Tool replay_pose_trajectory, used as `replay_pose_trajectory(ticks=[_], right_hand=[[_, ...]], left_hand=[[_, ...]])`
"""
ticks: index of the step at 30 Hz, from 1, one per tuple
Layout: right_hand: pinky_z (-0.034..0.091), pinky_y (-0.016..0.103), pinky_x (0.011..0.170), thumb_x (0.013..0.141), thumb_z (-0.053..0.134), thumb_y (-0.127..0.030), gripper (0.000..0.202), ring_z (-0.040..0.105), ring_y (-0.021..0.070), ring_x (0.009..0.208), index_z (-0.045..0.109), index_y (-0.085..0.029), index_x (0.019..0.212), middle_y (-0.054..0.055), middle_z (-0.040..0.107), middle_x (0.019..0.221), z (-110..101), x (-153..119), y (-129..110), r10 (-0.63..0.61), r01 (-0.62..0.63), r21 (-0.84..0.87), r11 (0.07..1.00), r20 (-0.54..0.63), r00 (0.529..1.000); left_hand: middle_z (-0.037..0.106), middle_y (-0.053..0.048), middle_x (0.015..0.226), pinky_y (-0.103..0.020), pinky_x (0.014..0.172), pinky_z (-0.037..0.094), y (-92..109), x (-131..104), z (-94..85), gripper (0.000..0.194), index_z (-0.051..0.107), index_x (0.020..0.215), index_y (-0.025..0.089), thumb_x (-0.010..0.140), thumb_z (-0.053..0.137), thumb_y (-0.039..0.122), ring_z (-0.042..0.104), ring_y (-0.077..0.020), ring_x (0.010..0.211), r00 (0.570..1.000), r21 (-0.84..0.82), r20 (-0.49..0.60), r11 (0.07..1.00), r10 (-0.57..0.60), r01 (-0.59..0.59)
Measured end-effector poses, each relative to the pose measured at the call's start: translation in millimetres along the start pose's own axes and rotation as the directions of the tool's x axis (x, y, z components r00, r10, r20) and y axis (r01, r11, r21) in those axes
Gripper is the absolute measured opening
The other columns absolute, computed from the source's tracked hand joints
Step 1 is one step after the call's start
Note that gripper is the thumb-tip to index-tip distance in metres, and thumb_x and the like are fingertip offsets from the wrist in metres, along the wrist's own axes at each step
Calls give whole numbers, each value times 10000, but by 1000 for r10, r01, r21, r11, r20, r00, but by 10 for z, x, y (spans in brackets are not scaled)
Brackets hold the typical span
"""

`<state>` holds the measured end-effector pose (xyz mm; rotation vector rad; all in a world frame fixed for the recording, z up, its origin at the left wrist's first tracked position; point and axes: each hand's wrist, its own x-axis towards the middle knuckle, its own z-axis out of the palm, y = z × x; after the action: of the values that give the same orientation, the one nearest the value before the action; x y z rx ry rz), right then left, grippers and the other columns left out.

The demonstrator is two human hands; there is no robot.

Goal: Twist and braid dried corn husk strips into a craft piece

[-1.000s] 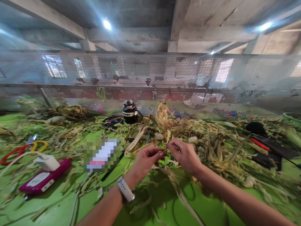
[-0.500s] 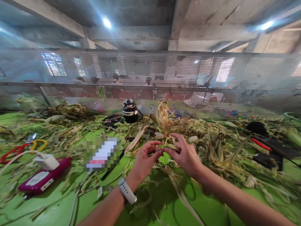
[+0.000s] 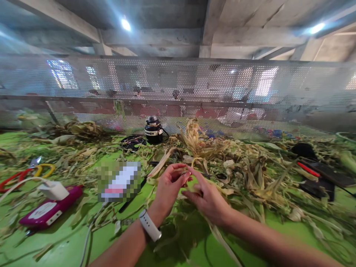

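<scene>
My left hand (image 3: pixel 170 185), with a white band at its wrist, pinches thumb to forefinger on a thin corn husk strip (image 3: pixel 197 161), mostly hidden by my fingers. Close against it, my right hand (image 3: pixel 207 196) has its forefinger reaching to the left fingertips. Its other fingers are curled round part of the strip, and its thumb points left. A pale husk strip (image 3: pixel 222 241) trails below my right hand over the green table (image 3: pixel 194 256). Just beyond both hands stands a bundle of dried husk (image 3: pixel 193 137).
Husk scraps cover much of the table. At left lie scissors (image 3: pixel 44 170), a purple power bank (image 3: pixel 52 209) with a white plug (image 3: pixel 54 190), and a blurred-out phone (image 3: pixel 121 181). A black jar (image 3: pixel 153 130) stands before a perforated metal screen (image 3: pixel 167 81). Dark items (image 3: pixel 319 189) lie right.
My right hand has moved slightly left and down, its forefinger now reaching to the left fingertips and its other fingers curled further. The left hand has barely shifted.
</scene>
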<state>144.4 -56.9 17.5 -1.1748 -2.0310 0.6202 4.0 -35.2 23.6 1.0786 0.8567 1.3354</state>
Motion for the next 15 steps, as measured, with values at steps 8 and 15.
replay_pose_trajectory(ticks=[8, 15], right_hand=[[437, 212, 652, 936, 393, -283, 258, 610, 129, 713, 631, -192, 976, 50, 669, 800, -196, 36, 8, -389, 278, -487, 828, -141, 910], [379, 216, 562, 931, 394, -245, 206, 605, 132, 651, 584, -175, 897, 38, 659, 770, -253, 91, 80, -312, 107, -628, 771, -226, 923]], left_hand=[[703, -44, 826, -217, 599, 469, 7, -8, -12, 415, 567, 994, 163, 654, 728, 341, 630, -136, 713, 996, 29, -30, 996, -84, 85], [705, -60, 884, -204, 611, 480, -3, 9, -38, 342, 636, 937, 157, 660, 737, 331, 656, -154, 801, 990, -50, 68, 991, -124, 127]])
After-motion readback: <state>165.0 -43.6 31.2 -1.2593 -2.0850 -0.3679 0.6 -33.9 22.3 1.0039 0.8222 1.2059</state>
